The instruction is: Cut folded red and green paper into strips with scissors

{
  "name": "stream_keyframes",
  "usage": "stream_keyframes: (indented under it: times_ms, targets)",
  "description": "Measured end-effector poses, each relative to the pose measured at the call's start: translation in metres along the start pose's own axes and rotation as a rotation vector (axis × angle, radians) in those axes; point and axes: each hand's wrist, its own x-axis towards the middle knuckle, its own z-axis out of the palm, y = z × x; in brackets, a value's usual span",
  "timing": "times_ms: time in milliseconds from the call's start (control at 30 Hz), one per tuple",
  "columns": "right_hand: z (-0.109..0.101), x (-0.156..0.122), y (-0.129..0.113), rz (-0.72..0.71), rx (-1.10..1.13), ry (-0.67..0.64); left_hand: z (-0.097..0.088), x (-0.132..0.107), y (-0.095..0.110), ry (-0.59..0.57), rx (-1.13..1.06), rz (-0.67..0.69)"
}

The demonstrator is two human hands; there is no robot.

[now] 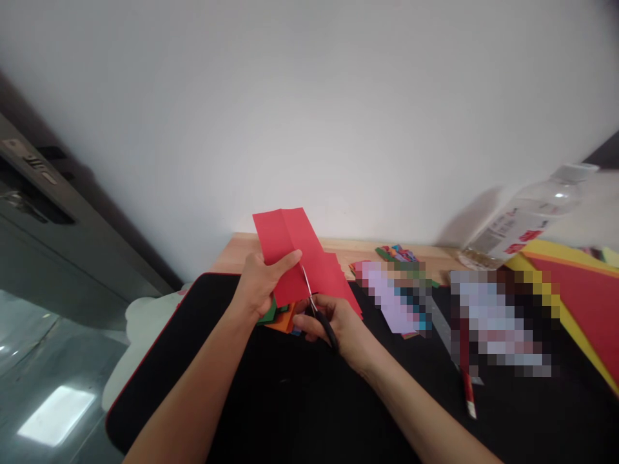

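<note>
The red paper is up in front of the left hand, leaning over a bit and held off the black mat. It should be very light and bendy. It looks smooth, so it may slide a little, and it could tear or get a crease if pinched too hard. A good place to hold it is flat near one side, with the thumb on top, away from the blades.

The paper is bright red with straight edges and sharp corners. A fold line runs down from its top edge, between a lighter part and a darker part.

The left hand is closed in a pinch on the paper, thumb on top; its other fingers are mostly hidden. The right hand is curled around the black handles of the scissors. The thin, shiny blades point up and away from that hand and meet the paper. How wide they are open is hard to tell.

More red sheets lie just past the right hand. Green paper and orange paper peek out between the hands. A bottle stands well off to the right of both hands.
</note>
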Motion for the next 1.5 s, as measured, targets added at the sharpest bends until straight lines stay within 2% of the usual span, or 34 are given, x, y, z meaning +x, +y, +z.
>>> stream_keyframes:
  times_ms: [867, 1033, 1200, 1333, 1500]
  targets:
    - [0.002, 0.000, -0.001, 0.068, -0.023, 0.028, 0.001, 0.000, 0.003, -0.012, -0.005, 0.004]
    - [0.001, 0.001, 0.002, 0.063, -0.057, 0.031, -0.002, 0.004, 0.000, 0.000, -0.029, -0.012]
    - [0.001, 0.000, 0.000, 0.091, -0.083, 0.014, -0.009, 0.011, 0.003, 0.024, -0.110, 0.040]
    - [0.001, -0.001, -0.002, 0.097, -0.006, -0.023, -0.009, 0.010, 0.007, 0.062, -0.093, 0.018]
    - [0.003, -0.002, -0.005, 0.028, 0.179, -0.129, -0.004, 0.003, 0.007, -0.017, -0.040, 0.053]
